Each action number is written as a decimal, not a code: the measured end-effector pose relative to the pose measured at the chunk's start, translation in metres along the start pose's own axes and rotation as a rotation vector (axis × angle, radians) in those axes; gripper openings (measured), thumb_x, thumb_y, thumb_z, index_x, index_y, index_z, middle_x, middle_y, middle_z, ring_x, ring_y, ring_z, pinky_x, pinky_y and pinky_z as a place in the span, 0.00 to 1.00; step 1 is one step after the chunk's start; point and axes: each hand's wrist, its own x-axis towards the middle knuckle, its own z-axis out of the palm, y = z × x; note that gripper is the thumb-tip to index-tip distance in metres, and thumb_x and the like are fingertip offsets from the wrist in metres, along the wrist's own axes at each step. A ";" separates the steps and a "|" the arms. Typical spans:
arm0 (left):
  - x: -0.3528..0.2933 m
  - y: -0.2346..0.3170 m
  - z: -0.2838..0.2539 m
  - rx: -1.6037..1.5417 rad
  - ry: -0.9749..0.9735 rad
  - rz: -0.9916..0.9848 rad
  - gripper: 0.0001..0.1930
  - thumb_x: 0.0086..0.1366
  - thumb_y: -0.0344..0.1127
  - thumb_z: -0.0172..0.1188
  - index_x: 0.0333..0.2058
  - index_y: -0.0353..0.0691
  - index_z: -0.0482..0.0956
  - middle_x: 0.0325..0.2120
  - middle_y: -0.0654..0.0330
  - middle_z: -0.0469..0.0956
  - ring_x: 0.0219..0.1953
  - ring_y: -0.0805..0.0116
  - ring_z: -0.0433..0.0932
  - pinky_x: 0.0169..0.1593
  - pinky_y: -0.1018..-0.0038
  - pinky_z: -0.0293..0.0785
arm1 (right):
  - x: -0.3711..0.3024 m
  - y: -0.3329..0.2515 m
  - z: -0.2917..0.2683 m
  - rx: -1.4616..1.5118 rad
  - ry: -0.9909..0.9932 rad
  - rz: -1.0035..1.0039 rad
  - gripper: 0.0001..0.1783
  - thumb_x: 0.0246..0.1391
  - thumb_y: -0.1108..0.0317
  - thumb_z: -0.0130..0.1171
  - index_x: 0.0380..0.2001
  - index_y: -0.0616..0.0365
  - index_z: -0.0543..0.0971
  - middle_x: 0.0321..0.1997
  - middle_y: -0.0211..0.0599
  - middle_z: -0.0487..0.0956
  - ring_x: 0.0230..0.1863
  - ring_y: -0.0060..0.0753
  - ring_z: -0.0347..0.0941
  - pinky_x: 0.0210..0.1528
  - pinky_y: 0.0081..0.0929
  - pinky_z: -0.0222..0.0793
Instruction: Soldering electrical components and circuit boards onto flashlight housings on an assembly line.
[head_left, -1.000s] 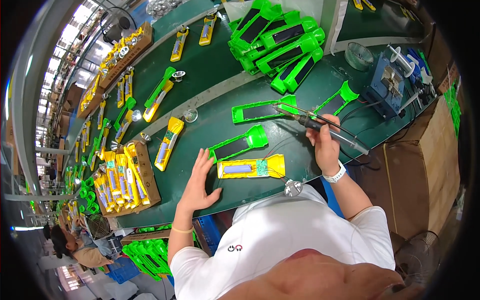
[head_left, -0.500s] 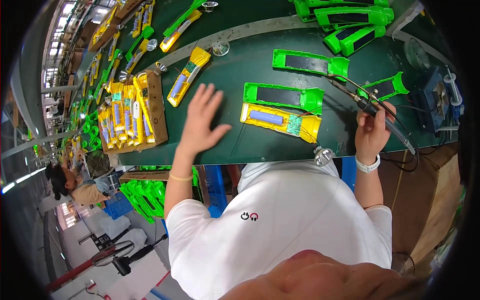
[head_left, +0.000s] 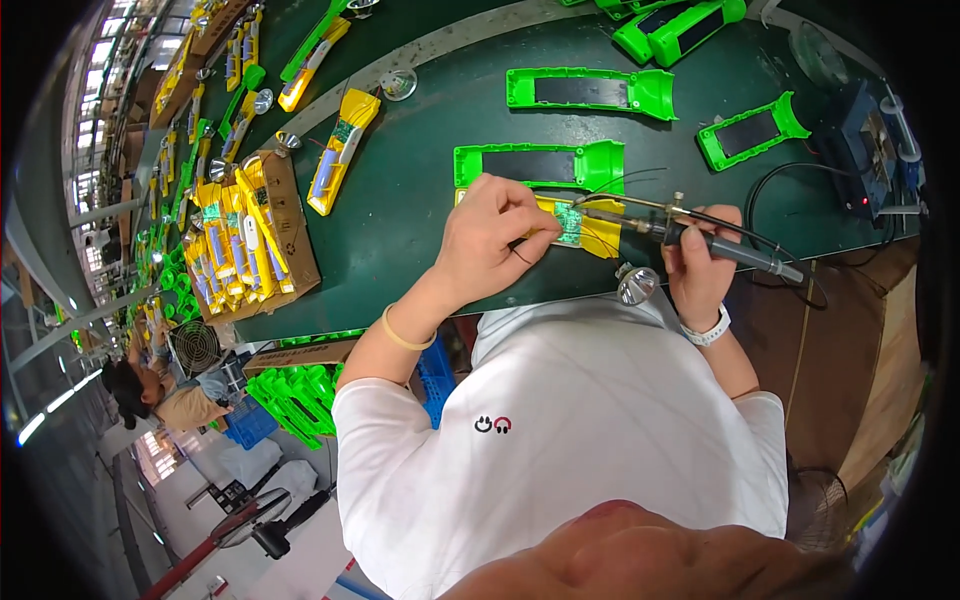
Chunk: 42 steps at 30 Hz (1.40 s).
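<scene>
A soldering iron (head_left: 752, 255) is gripped in my right hand (head_left: 697, 275), its tip pointing left at a small green circuit board (head_left: 568, 226). The board lies in a yellow lamp housing (head_left: 604, 240) at the table's near edge. My left hand (head_left: 490, 240) covers the housing's left part, thumb and finger pinched on a thin dark wire beside the board. Whether the tip touches the board I cannot tell. A round reflector lamp head (head_left: 637, 285) lies at the housing's right end. Just behind sits a green casing (head_left: 608, 163) with a dark panel.
Two more green casings (head_left: 655, 95) (head_left: 752, 135) lie farther back, others piled beyond. To the right stands a dark blue soldering station (head_left: 850, 140). A carton (head_left: 295, 235) full of yellow housings stands at left, near another yellow housing (head_left: 345, 150). A person (head_left: 165, 395) sits at far left.
My left hand has come right, from the bare table to the yellow housing, and its spread fingers have closed. The soldering iron has moved down and left to the circuit board.
</scene>
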 end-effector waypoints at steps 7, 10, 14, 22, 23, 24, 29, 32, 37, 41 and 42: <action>-0.002 0.003 0.004 0.093 0.037 -0.042 0.07 0.46 0.28 0.64 0.26 0.41 0.76 0.27 0.59 0.69 0.30 0.62 0.68 0.33 0.71 0.65 | -0.003 0.004 -0.012 -0.094 -0.084 -0.119 0.16 0.50 0.70 0.57 0.33 0.57 0.59 0.27 0.33 0.67 0.23 0.17 0.60 0.24 0.16 0.61; -0.003 0.004 0.006 0.106 0.050 -0.049 0.07 0.45 0.27 0.64 0.25 0.40 0.75 0.28 0.59 0.69 0.31 0.62 0.68 0.33 0.71 0.65 | -0.003 0.007 -0.016 -0.179 -0.147 -0.141 0.16 0.49 0.72 0.57 0.33 0.57 0.59 0.27 0.34 0.67 0.25 0.18 0.60 0.27 0.17 0.60; -0.005 0.004 0.008 0.130 0.070 -0.041 0.07 0.45 0.27 0.64 0.25 0.40 0.75 0.27 0.59 0.68 0.30 0.62 0.68 0.32 0.71 0.64 | -0.003 0.006 -0.012 -0.175 -0.181 -0.124 0.15 0.49 0.74 0.57 0.32 0.58 0.59 0.27 0.34 0.67 0.25 0.18 0.59 0.29 0.17 0.59; -0.004 0.006 0.009 0.163 0.097 -0.016 0.07 0.45 0.28 0.65 0.25 0.39 0.76 0.27 0.59 0.68 0.30 0.62 0.67 0.32 0.71 0.64 | -0.003 0.008 -0.015 -0.190 -0.194 -0.149 0.15 0.49 0.75 0.56 0.33 0.58 0.60 0.28 0.33 0.68 0.25 0.17 0.60 0.28 0.17 0.60; -0.005 0.006 0.009 0.166 0.096 -0.019 0.07 0.45 0.28 0.65 0.25 0.39 0.76 0.27 0.59 0.68 0.30 0.62 0.67 0.32 0.71 0.64 | -0.003 0.008 -0.015 -0.190 -0.196 -0.150 0.15 0.49 0.75 0.56 0.33 0.58 0.60 0.28 0.33 0.68 0.25 0.17 0.60 0.28 0.17 0.60; -0.005 0.006 0.010 0.167 0.097 -0.019 0.07 0.45 0.28 0.65 0.25 0.39 0.76 0.27 0.59 0.68 0.30 0.62 0.67 0.32 0.71 0.64 | -0.003 0.007 -0.013 -0.213 -0.199 -0.143 0.15 0.48 0.75 0.57 0.33 0.58 0.60 0.28 0.33 0.68 0.25 0.17 0.60 0.28 0.16 0.60; -0.005 0.005 0.009 0.164 0.082 -0.019 0.07 0.45 0.28 0.64 0.25 0.39 0.75 0.28 0.58 0.68 0.30 0.61 0.67 0.32 0.70 0.65 | -0.004 0.003 -0.011 -0.206 -0.167 -0.071 0.15 0.49 0.73 0.57 0.34 0.58 0.61 0.28 0.32 0.68 0.25 0.16 0.60 0.28 0.16 0.61; -0.004 0.006 0.009 0.159 0.083 -0.012 0.07 0.45 0.28 0.64 0.25 0.39 0.75 0.28 0.58 0.68 0.30 0.61 0.68 0.32 0.70 0.65 | -0.003 0.002 -0.009 -0.125 -0.083 -0.082 0.15 0.50 0.70 0.56 0.35 0.57 0.61 0.28 0.31 0.68 0.23 0.15 0.61 0.25 0.15 0.60; -0.003 0.007 0.007 0.173 0.061 -0.016 0.07 0.46 0.27 0.63 0.25 0.39 0.74 0.28 0.58 0.68 0.31 0.60 0.68 0.32 0.70 0.66 | -0.002 -0.001 -0.009 -0.067 -0.060 -0.056 0.15 0.51 0.67 0.56 0.35 0.56 0.61 0.28 0.31 0.67 0.21 0.15 0.60 0.21 0.13 0.58; -0.002 0.010 0.006 0.189 0.040 -0.029 0.07 0.46 0.27 0.63 0.25 0.39 0.74 0.28 0.58 0.68 0.32 0.60 0.68 0.33 0.69 0.67 | -0.001 -0.003 -0.007 -0.014 -0.077 -0.067 0.16 0.51 0.65 0.57 0.35 0.55 0.61 0.28 0.31 0.67 0.19 0.15 0.59 0.19 0.13 0.57; -0.001 0.011 0.006 0.191 0.040 -0.029 0.07 0.46 0.27 0.63 0.25 0.39 0.74 0.28 0.58 0.68 0.32 0.60 0.68 0.33 0.69 0.67 | -0.002 -0.003 -0.007 -0.012 -0.078 -0.067 0.16 0.51 0.65 0.57 0.35 0.55 0.61 0.28 0.31 0.67 0.19 0.15 0.59 0.19 0.13 0.57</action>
